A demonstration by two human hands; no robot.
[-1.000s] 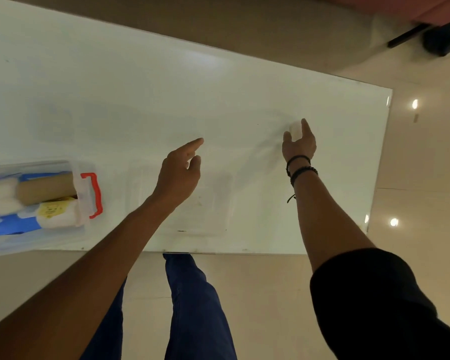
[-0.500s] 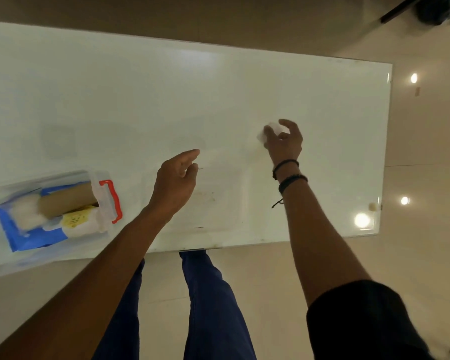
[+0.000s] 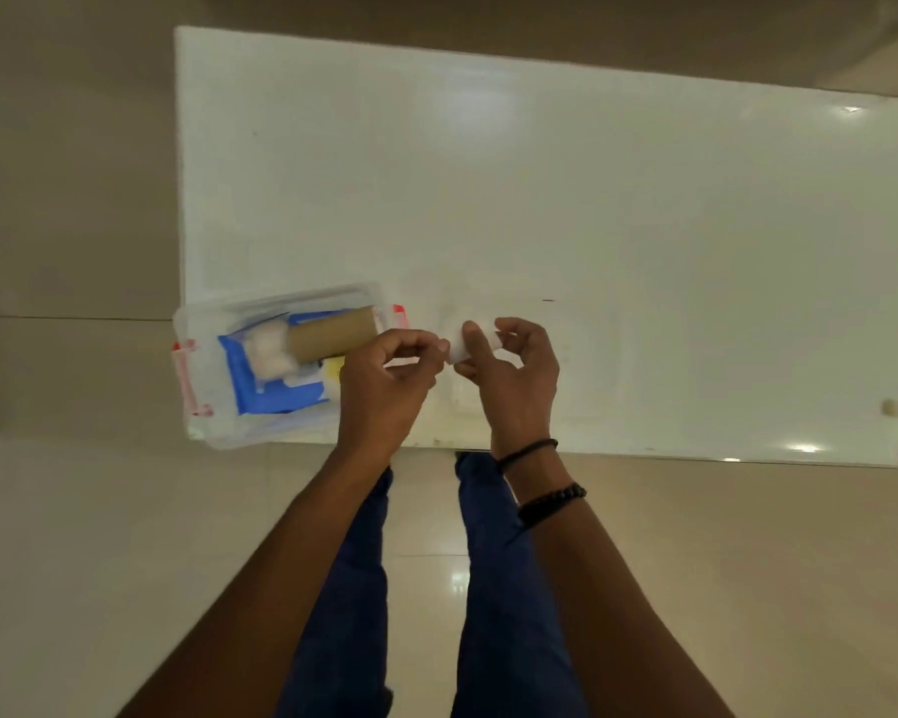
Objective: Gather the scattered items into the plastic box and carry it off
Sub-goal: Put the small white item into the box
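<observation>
A clear plastic box with red handle clips sits at the table's near left corner. Inside lie a brown cardboard roll, white cotton wads, a blue packet and something yellow. My right hand grips a small white item just right of the box. My left hand is pinched at that item's left edge, its fingertips touching it, and covers the box's right end.
The white glass table spans the view; its near edge runs just under my wrists. A small round knob sits at its right edge. Below the table are my blue trousers and a glossy tiled floor.
My right hand lifted the white item off the table and brought it left and nearer. My left hand closed in to meet it. The view swung, putting the box close beside my hands.
</observation>
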